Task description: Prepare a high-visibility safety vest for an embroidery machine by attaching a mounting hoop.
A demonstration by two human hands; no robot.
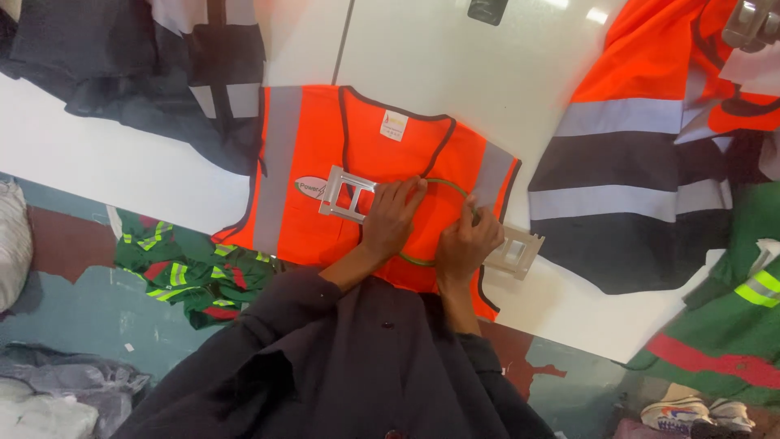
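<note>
Nearest, dark sleeves reach forward over the table edge. The left hand (pixel 392 218) presses flat, fingers spread, on a pale frame-shaped template (pixel 348 195). The right hand (pixel 467 242), fingers curled together, seems to pinch a thin green hoop (pixel 443 184). Beneath both lies the orange vest (pixel 325 154), likely light, limp and slippery. Beyond, white table (pixel 455 57).
</note>
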